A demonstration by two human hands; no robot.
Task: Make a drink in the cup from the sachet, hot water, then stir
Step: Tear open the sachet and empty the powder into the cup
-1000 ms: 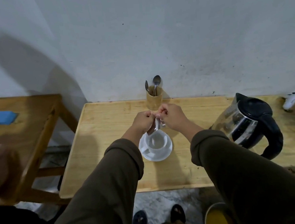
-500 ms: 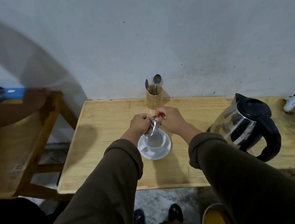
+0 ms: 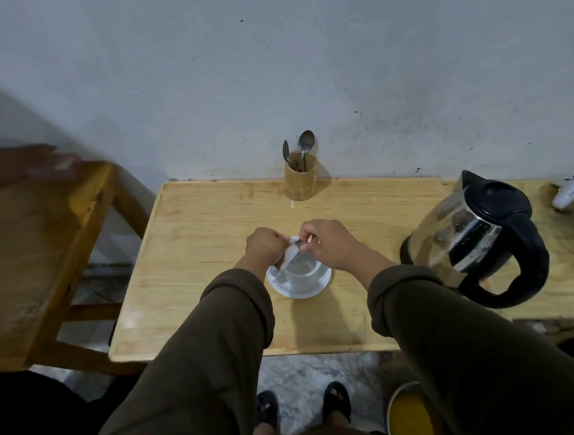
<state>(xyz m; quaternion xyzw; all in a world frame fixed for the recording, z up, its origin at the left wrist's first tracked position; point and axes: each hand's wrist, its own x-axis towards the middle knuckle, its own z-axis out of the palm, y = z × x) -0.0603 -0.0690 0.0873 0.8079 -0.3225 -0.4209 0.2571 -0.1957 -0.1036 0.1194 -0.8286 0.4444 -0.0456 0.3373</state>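
A white cup (image 3: 304, 271) stands on a white saucer (image 3: 322, 287) in the middle of the wooden table (image 3: 205, 244). Both my hands hold a small silvery sachet (image 3: 292, 253) just above the cup's left rim. My left hand (image 3: 264, 246) pinches its left side and my right hand (image 3: 329, 243) pinches its top right edge. The sachet tilts down toward the cup. I cannot tell whether anything is in the cup. A glass kettle (image 3: 476, 236) with a black lid and handle stands to the right. Two spoons (image 3: 302, 149) stick out of a wooden holder (image 3: 300, 181) by the wall.
A second wooden table (image 3: 30, 244) stands to the left, with another person's blurred hand (image 3: 27, 165) over its far edge. A white object (image 3: 569, 190) lies at the far right of the table. A yellow bucket (image 3: 409, 417) sits on the floor by my feet.
My hands have pulled slightly apart on the sachet, which now tilts lower over the cup. The other person's hand moved across the left table, and the blue object there is gone from sight.
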